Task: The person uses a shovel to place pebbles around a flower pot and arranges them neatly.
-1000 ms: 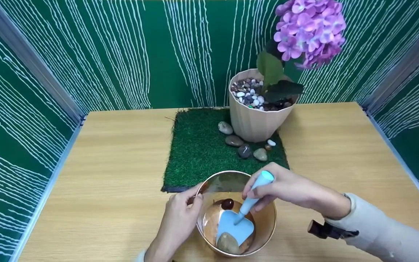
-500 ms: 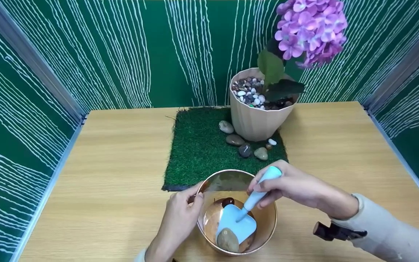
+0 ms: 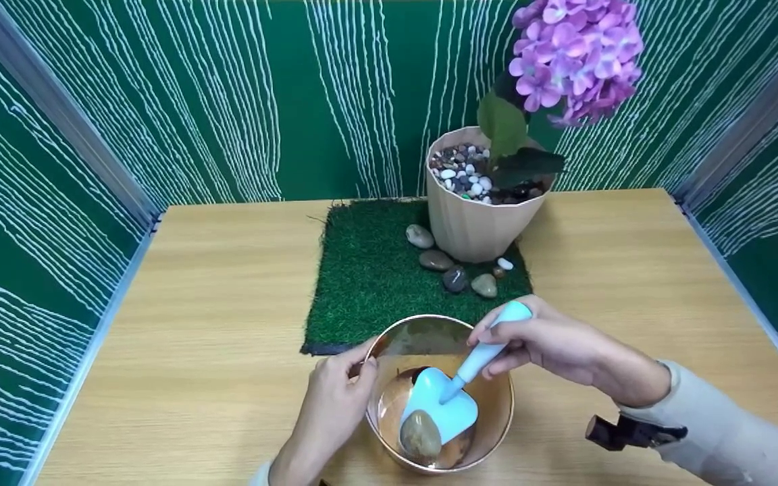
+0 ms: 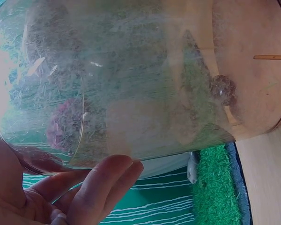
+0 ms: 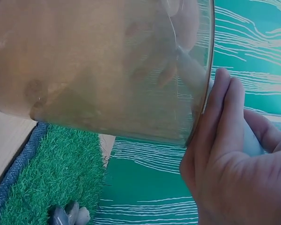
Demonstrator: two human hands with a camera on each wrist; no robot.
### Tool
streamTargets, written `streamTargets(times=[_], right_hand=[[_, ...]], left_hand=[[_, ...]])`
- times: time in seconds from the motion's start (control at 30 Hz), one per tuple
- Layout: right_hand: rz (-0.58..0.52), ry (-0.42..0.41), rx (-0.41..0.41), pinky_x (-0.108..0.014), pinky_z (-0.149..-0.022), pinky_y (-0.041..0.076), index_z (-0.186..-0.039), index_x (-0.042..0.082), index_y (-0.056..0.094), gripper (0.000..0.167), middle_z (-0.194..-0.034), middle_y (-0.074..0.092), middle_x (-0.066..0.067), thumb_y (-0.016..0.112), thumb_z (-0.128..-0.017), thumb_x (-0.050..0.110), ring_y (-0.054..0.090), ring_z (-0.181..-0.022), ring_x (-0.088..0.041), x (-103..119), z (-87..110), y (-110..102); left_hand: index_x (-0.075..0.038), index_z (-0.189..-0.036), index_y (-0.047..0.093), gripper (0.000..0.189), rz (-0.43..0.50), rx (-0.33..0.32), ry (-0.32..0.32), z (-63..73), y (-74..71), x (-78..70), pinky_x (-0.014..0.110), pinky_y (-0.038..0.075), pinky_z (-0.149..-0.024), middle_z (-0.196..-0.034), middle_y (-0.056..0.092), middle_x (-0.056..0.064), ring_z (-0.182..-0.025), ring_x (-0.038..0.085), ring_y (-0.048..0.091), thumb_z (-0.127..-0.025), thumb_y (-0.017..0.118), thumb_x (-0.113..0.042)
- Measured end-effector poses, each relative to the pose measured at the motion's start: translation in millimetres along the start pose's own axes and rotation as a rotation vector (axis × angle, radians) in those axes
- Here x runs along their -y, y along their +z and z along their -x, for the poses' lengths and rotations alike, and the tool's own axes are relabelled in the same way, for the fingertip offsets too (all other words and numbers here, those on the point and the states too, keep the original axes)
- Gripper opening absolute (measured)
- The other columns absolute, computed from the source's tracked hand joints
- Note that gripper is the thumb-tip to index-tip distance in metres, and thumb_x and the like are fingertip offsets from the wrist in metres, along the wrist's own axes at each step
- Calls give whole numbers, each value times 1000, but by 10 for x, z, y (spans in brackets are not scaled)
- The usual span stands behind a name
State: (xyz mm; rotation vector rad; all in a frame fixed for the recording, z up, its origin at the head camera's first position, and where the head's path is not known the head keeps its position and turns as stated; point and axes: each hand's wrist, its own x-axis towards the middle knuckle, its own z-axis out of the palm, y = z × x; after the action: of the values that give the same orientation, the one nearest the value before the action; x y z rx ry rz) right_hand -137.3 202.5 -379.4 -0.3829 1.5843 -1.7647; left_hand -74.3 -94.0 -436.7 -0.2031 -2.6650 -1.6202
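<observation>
My left hand (image 3: 337, 398) grips the left rim of a see-through amber bucket (image 3: 508, 412), thumb on the inner side. The right hand (image 3: 544, 344) holds a light blue toy shovel (image 3: 453, 408) by its handle, over the bucket's right rim. Its blade slants down inside the bucket, and a smooth grey-brown stone (image 3: 421, 434) lies on the blade's lower end. A small dark stone (image 3: 419, 373) in the bucket is mostly hidden behind the blade. In the right wrist view, the right fingers (image 5: 225, 110) are beside the bucket wall (image 5: 84, 70).
Behind the bucket lies a green turf mat (image 3: 369, 283). On it stand a beige flowerpot (image 3: 473, 229) with pebbles and a purple flower (image 3: 578, 61), and several stones (image 3: 436, 260) at its foot. Green walls with white lines (image 3: 213, 101) enclose the wooden table (image 3: 213, 290).
My right hand has moved slightly up and to the right with the shovel. The blade and the stone on it have risen a little, covering more of the dark stone. The left hand stays put.
</observation>
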Motion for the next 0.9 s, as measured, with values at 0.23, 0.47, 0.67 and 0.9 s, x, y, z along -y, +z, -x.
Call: streamTargets(times=[0.23, 0.47, 0.67, 0.9], right_hand=[[-73, 9, -17, -29, -84, 63, -108, 4, 79, 25, -103, 80, -11, 54, -106, 4, 79, -87, -17, 65, 57, -103], [-120, -26, -18, -26, -85, 61, -110, 4, 79, 30, -102, 80, -9, 50, -109, 5, 79, -90, -17, 182, 131, -227], [-182, -57, -40, -25, -87, 60, -112, 2, 79, 33, -106, 79, -10, 46, -111, 5, 79, -91, -17, 242, 154, -357], [-241, -96, -87, -27, -90, 60, -114, -1, 79, 38, -111, 79, -14, 42, -113, 6, 79, -95, -22, 276, 164, -553]], left_hand=[[-8, -136, 73, 40, -14, -11, 6, 0, 6, -3, 48, 59, -97, -125, 75, 11, -117, 20, 69, -100, 55, -9], [-6, -137, 71, 40, -19, -4, 10, 0, 6, 1, 46, 60, -97, -128, 74, 14, -119, 23, 69, -101, 55, -9], [-5, -137, 71, 40, -22, -13, 23, -4, 7, 11, 46, 59, -97, -128, 73, 15, -120, 24, 67, -101, 56, -9], [-5, -138, 71, 40, -13, -4, 26, -1, 2, 15, 46, 58, -99, -130, 73, 14, -122, 24, 66, -100, 56, -9]])
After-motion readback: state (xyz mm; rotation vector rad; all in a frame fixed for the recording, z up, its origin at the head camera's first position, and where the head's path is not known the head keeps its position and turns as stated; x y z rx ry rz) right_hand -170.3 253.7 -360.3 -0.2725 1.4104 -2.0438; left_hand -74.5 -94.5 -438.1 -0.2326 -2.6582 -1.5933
